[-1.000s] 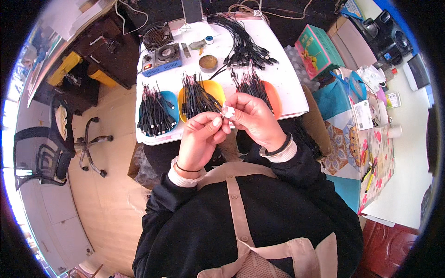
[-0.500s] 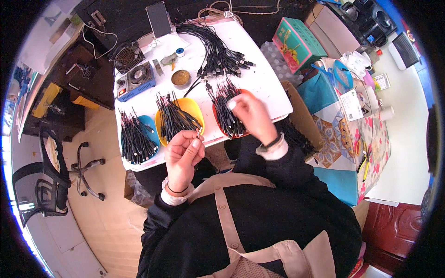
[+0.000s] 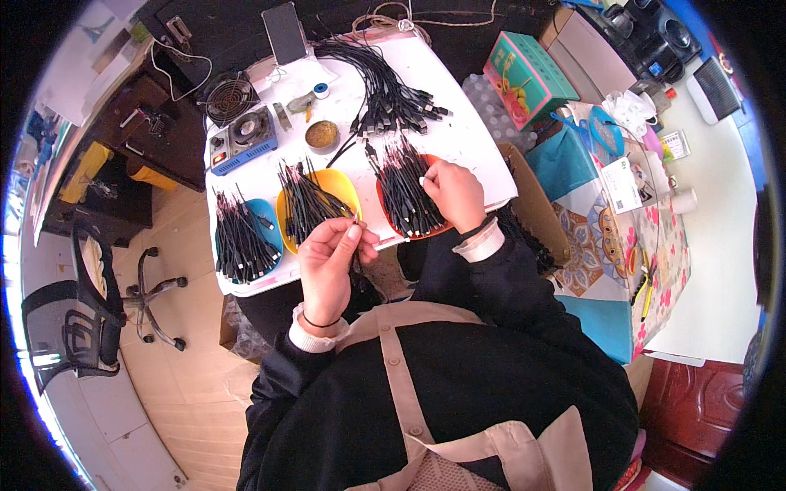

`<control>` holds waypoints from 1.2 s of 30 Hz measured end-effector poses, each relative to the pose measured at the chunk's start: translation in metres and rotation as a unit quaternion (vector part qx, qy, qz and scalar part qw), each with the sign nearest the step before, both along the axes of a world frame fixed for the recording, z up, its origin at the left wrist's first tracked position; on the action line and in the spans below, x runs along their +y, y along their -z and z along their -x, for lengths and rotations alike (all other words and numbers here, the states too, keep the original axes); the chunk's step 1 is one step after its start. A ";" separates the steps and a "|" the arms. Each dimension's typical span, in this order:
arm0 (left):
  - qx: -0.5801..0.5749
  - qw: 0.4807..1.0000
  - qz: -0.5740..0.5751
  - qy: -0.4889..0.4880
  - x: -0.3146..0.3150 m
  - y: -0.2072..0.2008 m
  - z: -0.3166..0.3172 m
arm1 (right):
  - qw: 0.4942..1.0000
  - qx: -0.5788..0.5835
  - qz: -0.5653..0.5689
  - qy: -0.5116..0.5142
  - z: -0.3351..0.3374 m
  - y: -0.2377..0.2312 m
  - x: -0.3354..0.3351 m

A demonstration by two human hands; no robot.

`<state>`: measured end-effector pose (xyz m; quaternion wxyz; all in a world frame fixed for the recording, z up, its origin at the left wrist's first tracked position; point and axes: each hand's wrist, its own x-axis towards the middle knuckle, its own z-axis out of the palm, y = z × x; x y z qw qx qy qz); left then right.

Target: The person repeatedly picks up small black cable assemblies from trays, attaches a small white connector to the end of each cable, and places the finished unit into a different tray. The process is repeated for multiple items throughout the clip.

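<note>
Between the thumb and fingers of my left hand [image 3: 329,262] is a short black cable [image 3: 357,260], its stripped end poking up past the fingertips. My right hand [image 3: 457,196] is at the right side of the red tray [image 3: 437,160], fingertips pinched together against the cable bundle [image 3: 403,192] in it; what they hold, if anything, is hidden. Left of that, similar black cables with bare wire ends and metal plugs lie in a yellow tray [image 3: 347,186] and a blue tray [image 3: 264,209].
Behind the trays are a round tin [image 3: 322,137], a small blue heater unit [image 3: 246,141], a fan [image 3: 230,101], a spool [image 3: 321,90], a propped phone [image 3: 284,34] and a pile of USB cables [image 3: 393,98]. A cardboard box [image 3: 540,204] stands against the table's right edge.
My right hand has dropped from blurred motion above the red tray to its right side, fingers now pinched. My left hand has stayed nearly in place, still holding the cable.
</note>
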<state>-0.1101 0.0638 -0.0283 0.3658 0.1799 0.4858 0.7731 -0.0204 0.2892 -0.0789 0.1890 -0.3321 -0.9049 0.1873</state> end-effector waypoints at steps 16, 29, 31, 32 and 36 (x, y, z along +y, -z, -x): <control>-0.049 0.991 -0.112 -0.047 0.022 -0.024 -0.015 | 0.920 0.248 0.273 -0.134 -0.017 -0.087 -0.094; 0.019 0.996 -0.076 -0.030 0.006 -0.024 -0.019 | 0.879 0.263 0.345 -0.200 -0.022 -0.098 -0.100; 0.042 0.998 -0.044 -0.015 0.003 -0.027 -0.019 | 0.863 0.262 0.375 -0.213 -0.021 -0.102 -0.093; 0.034 0.999 -0.039 -0.002 0.002 -0.028 -0.019 | 0.852 0.267 0.386 -0.233 -0.020 -0.104 -0.090; 0.014 0.998 -0.045 0.037 0.001 -0.031 -0.019 | 0.806 0.252 0.472 -0.255 -0.016 -0.107 -0.086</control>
